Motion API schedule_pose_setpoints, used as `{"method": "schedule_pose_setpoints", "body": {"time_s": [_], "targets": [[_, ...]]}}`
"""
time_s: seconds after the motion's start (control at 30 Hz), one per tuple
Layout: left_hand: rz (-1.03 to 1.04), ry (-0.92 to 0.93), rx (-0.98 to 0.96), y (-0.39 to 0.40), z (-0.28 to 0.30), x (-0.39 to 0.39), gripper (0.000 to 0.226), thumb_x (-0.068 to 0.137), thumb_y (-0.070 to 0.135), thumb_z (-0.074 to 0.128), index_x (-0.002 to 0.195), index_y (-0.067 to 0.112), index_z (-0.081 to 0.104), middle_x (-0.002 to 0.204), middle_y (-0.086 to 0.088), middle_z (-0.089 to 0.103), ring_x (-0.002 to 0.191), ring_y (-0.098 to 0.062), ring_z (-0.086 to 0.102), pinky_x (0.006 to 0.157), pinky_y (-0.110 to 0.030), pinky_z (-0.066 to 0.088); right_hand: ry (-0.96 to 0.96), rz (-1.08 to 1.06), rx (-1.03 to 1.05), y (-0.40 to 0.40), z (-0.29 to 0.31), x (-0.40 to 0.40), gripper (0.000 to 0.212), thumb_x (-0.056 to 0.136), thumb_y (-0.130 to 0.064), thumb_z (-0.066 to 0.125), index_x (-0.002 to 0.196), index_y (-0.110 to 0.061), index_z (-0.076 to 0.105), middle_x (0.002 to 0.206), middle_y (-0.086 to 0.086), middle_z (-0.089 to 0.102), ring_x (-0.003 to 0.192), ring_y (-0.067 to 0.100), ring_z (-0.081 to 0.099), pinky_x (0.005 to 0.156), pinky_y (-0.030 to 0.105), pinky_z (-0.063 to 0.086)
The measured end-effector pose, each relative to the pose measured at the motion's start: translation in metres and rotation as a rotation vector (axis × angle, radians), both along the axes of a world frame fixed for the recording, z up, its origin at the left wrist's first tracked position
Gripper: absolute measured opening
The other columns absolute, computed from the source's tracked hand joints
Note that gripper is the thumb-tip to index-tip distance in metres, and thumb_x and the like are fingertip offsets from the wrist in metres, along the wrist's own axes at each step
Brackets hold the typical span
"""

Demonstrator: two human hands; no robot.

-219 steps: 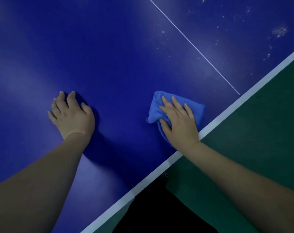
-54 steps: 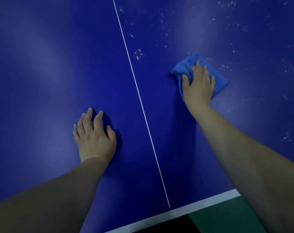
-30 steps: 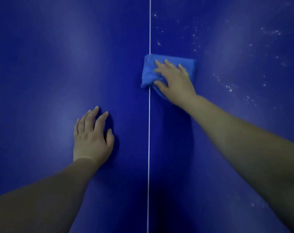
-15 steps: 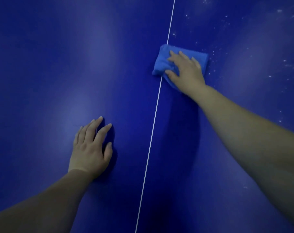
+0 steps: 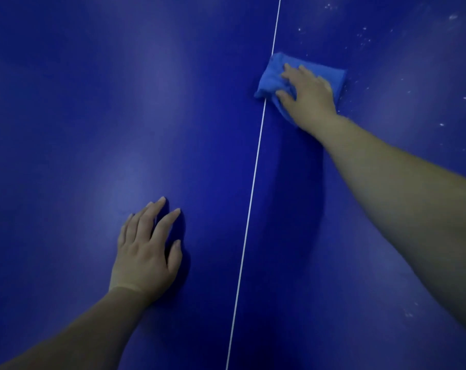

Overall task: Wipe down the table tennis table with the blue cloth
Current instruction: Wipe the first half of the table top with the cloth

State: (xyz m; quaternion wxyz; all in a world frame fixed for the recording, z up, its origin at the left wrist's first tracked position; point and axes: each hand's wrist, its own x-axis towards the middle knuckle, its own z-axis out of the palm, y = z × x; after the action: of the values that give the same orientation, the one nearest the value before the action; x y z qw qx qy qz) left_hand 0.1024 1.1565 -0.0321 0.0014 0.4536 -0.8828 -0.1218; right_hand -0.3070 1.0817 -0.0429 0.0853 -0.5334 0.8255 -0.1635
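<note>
Blue cloth (image 5: pixel 277 76) sits bunched on the far part of the desk (image 5: pixel 66 102), and we have it pinned under our right hand (image 5: pixel 308 94). Its left edge lies right on the thin white centre line (image 5: pixel 253 182), covering a short stretch of it, while the rest of the cloth spreads to the right of that line. Our right hand's fingers lie straight and spread across the top of the fabric, thumb out toward the near left corner, palm pressing down; nothing is curled round it. The forearm runs back toward us across the lower right of the view.

Our left hand (image 5: pixel 146 252) is flat on the bare blue surface, well apart from the cloth and left of the white line. Its fingers are straight and slightly fanned, pointing away from us, holding nothing, with a dark shadow just beside them on the right.

Over on the right half we see white specks (image 5: pixel 365 36) scattered across the surface beyond and beside the cloth. The left half shows only soft pale glare patches on the blue.
</note>
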Motion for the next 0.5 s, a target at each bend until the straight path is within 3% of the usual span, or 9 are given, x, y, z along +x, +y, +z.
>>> {"method": "schedule_pose_setpoints", "body": {"time_s": [0.13, 0.27, 0.37, 0.5], "targets": [[-0.009, 0.005, -0.008, -0.001, -0.001, 0.001, 0.056, 0.086, 0.035, 0.037, 0.135, 0.013, 0.053, 0.148, -0.011, 0.04, 0.137, -0.033, 0.034, 0.117, -0.051, 0.019, -0.042, -0.154, -0.015, 0.0, 0.003, 0.002, 0.047, 0.097, -0.039, 0.045, 0.141, -0.022, 0.042, 0.151, -0.002, 0.039, 0.141, 0.02, 0.03, 0.115, 0.041, 0.022], [-0.013, -0.004, -0.006, -0.001, -0.003, 0.002, 0.055, 0.086, 0.035, 0.036, 0.135, 0.014, 0.051, 0.149, -0.01, 0.038, 0.138, -0.032, 0.032, 0.119, -0.049, 0.016, -0.054, -0.012, -0.08, 0.073, -0.007, 0.063, 0.041, 0.095, -0.038, 0.049, 0.134, -0.026, 0.049, 0.15, -0.008, 0.04, 0.142, 0.016, 0.029, 0.115, 0.041, 0.019], [-0.019, -0.009, -0.004, -0.002, -0.005, 0.002, 0.055, 0.086, 0.035, 0.036, 0.135, 0.015, 0.051, 0.149, -0.01, 0.038, 0.138, -0.032, 0.032, 0.118, -0.051, 0.018, -0.024, 0.038, -0.072, 0.087, -0.007, 0.051, 0.039, 0.095, -0.036, 0.051, 0.133, -0.025, 0.052, 0.151, -0.011, 0.038, 0.143, 0.014, 0.027, 0.116, 0.042, 0.018], [-0.016, -0.006, 0.001, -0.002, -0.006, 0.003, 0.055, 0.086, 0.036, 0.036, 0.135, 0.015, 0.051, 0.149, -0.009, 0.038, 0.138, -0.032, 0.032, 0.117, -0.053, 0.02, -0.013, -0.337, -0.034, 0.07, 0.003, -0.009, 0.04, 0.098, -0.034, 0.047, 0.135, -0.02, 0.049, 0.155, -0.005, 0.032, 0.145, 0.018, 0.024, 0.116, 0.043, 0.018]]}}
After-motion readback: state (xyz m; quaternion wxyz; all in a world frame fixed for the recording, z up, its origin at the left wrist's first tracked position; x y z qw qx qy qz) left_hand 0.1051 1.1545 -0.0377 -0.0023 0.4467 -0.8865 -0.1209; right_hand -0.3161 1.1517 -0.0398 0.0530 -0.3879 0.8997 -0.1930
